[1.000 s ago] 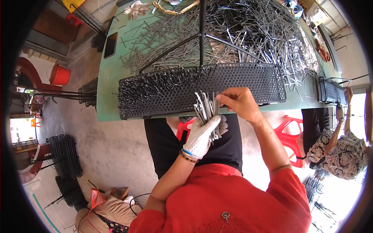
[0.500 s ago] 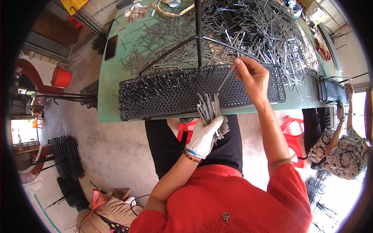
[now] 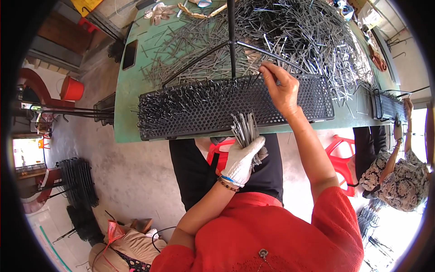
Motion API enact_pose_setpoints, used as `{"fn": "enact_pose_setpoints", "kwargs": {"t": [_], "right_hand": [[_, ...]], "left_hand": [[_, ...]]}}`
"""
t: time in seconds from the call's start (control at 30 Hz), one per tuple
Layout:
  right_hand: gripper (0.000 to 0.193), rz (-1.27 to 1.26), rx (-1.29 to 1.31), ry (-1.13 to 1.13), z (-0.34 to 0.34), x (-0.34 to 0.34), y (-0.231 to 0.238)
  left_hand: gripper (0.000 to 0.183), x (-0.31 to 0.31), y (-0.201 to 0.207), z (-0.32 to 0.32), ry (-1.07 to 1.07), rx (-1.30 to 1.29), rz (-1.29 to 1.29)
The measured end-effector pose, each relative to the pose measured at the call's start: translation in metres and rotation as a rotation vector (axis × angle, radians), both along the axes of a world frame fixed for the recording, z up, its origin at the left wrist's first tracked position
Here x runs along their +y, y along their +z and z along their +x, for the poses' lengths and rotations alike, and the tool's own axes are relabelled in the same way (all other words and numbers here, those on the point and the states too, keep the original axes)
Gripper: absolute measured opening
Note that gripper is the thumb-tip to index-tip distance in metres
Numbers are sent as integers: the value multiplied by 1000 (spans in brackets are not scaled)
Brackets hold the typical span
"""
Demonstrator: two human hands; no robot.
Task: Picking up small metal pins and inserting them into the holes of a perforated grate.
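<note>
My left hand [image 3: 243, 158], in a white glove, grips a bundle of thin metal rods [image 3: 244, 128] held upright below the table edge. My bare right hand [image 3: 281, 88] reaches over a long black perforated tray [image 3: 312, 97] and pinches a single metal rod [image 3: 257, 78] at the tray's upper edge. The tray's left half bristles with rods stuck in its holes. Behind it a large loose heap of metal rods [image 3: 299, 31] covers the green table [image 3: 129, 97].
A black metal stand [image 3: 232, 36] rises from the table middle. A dark phone [image 3: 130, 54] lies at the table's left. Another person [image 3: 398, 158] works at the right at a second black tray [image 3: 389, 106]. Red stools [image 3: 340, 154], an orange bucket [image 3: 72, 88] and stacked black racks [image 3: 79, 181] stand on the floor.
My right hand left the bundle in my left hand, carried one rod up to the tray's right part, then shifted left along the tray's upper edge. The left hand stayed put.
</note>
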State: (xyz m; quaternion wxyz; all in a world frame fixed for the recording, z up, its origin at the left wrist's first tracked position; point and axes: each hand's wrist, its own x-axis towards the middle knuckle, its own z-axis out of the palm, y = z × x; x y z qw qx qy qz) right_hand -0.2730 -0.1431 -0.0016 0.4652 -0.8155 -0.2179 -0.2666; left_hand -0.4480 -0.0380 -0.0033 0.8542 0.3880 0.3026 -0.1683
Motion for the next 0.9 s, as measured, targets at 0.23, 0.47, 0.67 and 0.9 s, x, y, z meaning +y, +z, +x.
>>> {"fn": "enact_pose_setpoints", "kwargs": {"t": [0.23, 0.47, 0.67, 0.9], "right_hand": [[15, 34, 91, -6, -3, 3, 0], [14, -108, -70, 38, -3, 1, -9], [14, -199, -166, 17, -5, 0, -11], [23, -357, -124, 16, -12, -3, 1]], "left_hand": [[13, 2, 5, -6, 13, -26, -16], [17, 7, 1, -9, -7, -12, -32], [16, 10, 7, -7, 21, -3, -84], [16, 14, 5, -7, 21, -8, -95]]}}
